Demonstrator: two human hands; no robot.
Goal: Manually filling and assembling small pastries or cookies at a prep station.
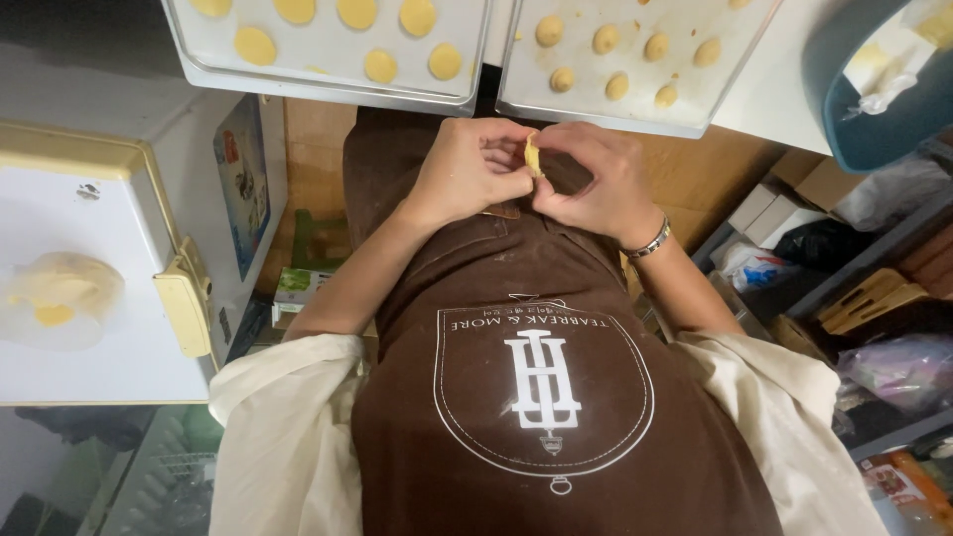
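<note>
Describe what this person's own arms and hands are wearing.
Both hands are bare, with no gloves. The left hand has no ring or band that shows. The right hand has a silver metal bracelet at the wrist. Loose cream sleeves are pushed up above the elbows, leaving the forearms uncovered.

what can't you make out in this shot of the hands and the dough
- Head view: most of the dough piece is hidden by the fingers of the left hand and right hand; its shape is unclear.
- Both trays, left and right, are cut off by the top edge.
- The blue tub is cut by the corner; its contents are unclear.
</note>
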